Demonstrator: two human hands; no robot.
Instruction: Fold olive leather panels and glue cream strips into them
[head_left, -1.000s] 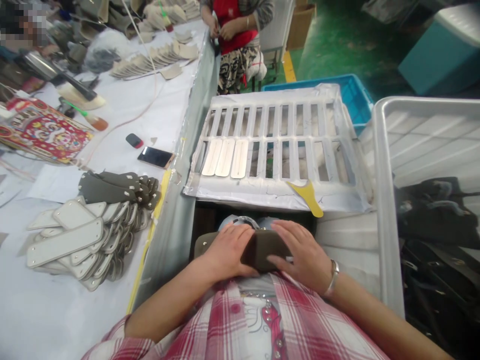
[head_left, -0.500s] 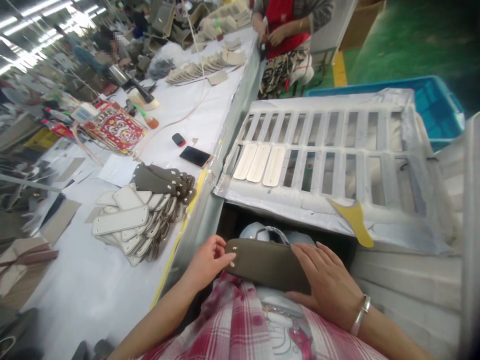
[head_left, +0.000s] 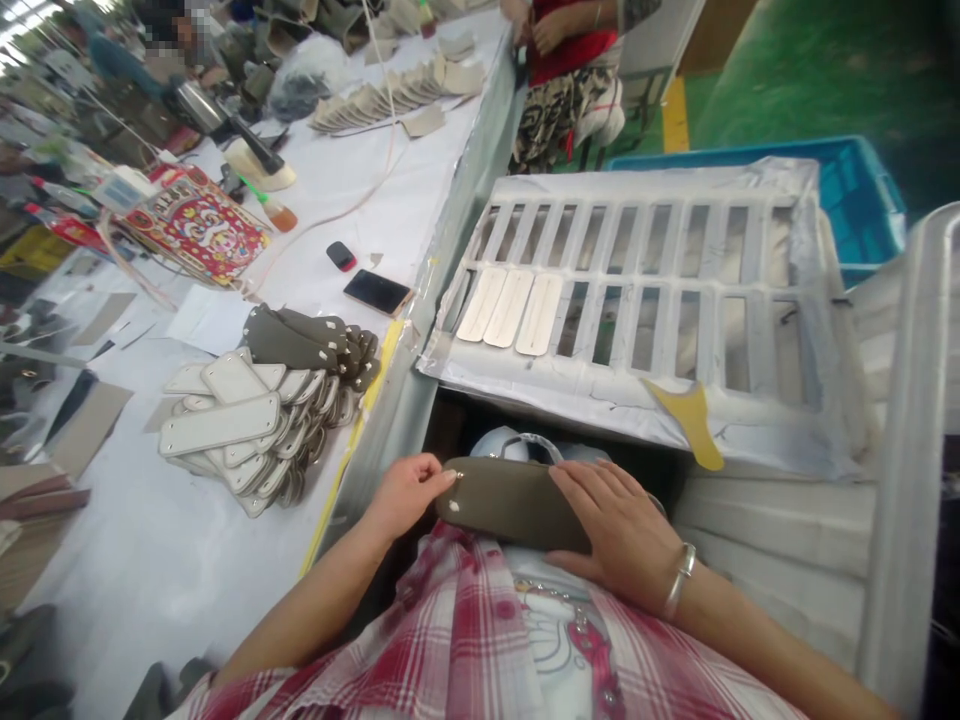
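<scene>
Over the lap lies an olive leather panel (head_left: 510,496), long and round-cornered, with small metal studs at its left end. My left hand (head_left: 409,492) pinches that end, thumb beside the upper stud. My right hand (head_left: 619,515) spans the other end, its fingers across the face and thumb along the lower edge; the panel's right tip is hidden under it. On the table to the left is a pile of similar pieces (head_left: 220,427) with pale backs showing, and a stack of olive pieces (head_left: 289,335) sits behind them.
A wrapped slotted rack (head_left: 600,375) stands ahead, bearing several pale strips (head_left: 510,310) and a yellow piece (head_left: 694,420). A phone (head_left: 377,292) lies near the edge of the white table (head_left: 187,560). Behind the rack are a blue bin (head_left: 862,200) and a co-worker (head_left: 570,50).
The view has shifted, so the table and rack appear lower and farther left. My left thumb has moved from the lower part of the panel's end up to the upper stud.
</scene>
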